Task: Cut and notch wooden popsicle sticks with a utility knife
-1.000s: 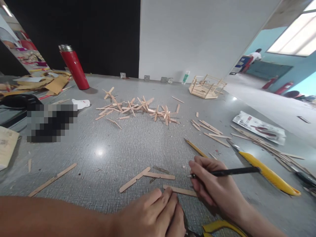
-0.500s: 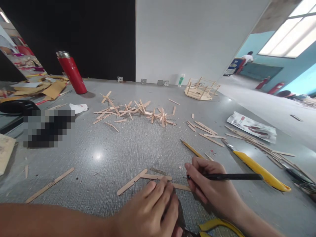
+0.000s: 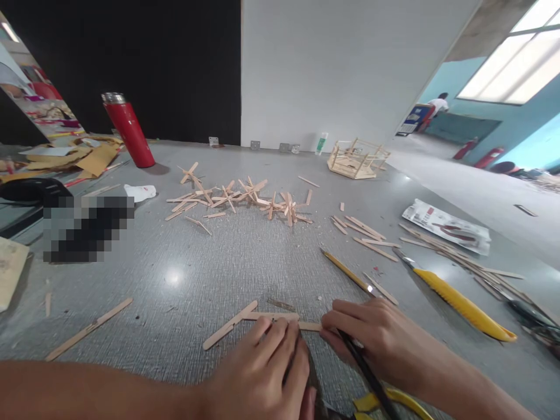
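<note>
A red flask (image 3: 131,134) with a silvery cap is set on the grey table (image 3: 219,256) in front of a black panel (image 3: 144,64), beside which a white panel (image 3: 341,64) is seen. Small metal brackets (image 3: 255,144) are spaced along the foot of both panels, and a green-marked tube (image 3: 322,143) is stood near the white one. At far left, cardboard (image 3: 98,161) is piled in torn pieces. At right, a packet (image 3: 447,226) is laid flat, printed with a dark red shape. Farther off, a person (image 3: 438,105) dressed in white is seen left of a bright window (image 3: 503,67), with red cylinders (image 3: 489,157) placed near a blue wall (image 3: 531,131).
</note>
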A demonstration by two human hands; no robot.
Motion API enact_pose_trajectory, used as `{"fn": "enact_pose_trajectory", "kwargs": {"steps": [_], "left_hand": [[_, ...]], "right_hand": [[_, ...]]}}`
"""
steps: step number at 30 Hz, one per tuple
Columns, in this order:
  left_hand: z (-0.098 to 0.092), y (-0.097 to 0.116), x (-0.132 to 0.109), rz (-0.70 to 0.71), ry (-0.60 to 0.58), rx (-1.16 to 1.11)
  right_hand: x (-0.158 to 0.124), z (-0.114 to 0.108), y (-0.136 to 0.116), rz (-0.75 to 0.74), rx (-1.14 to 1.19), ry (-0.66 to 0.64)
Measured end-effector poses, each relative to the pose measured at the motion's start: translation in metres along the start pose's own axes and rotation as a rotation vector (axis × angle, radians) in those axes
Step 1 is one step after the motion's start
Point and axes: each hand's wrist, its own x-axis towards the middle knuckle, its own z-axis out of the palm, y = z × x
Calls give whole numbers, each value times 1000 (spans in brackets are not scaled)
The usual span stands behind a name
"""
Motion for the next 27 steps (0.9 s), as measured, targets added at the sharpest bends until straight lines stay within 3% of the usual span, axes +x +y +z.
{"fn": "enact_pose_trajectory", "kwargs": {"steps": [7, 16, 20, 23, 27], "left_hand": [[-6, -5, 1, 261, 60, -51], [-3, -2, -3, 211, 36, -68], [-3, -1, -3, 198, 48, -70], [-1, -2, -2, 172, 22, -49], [2, -4, 0, 92, -88, -39]], "right_hand": [[3, 0, 2, -12, -15, 7], [1, 3, 12, 25, 7, 110], [1, 2, 14, 169, 143, 240], [2, -1, 12, 386, 337, 355], [5, -1, 7, 594, 714, 324]]}}
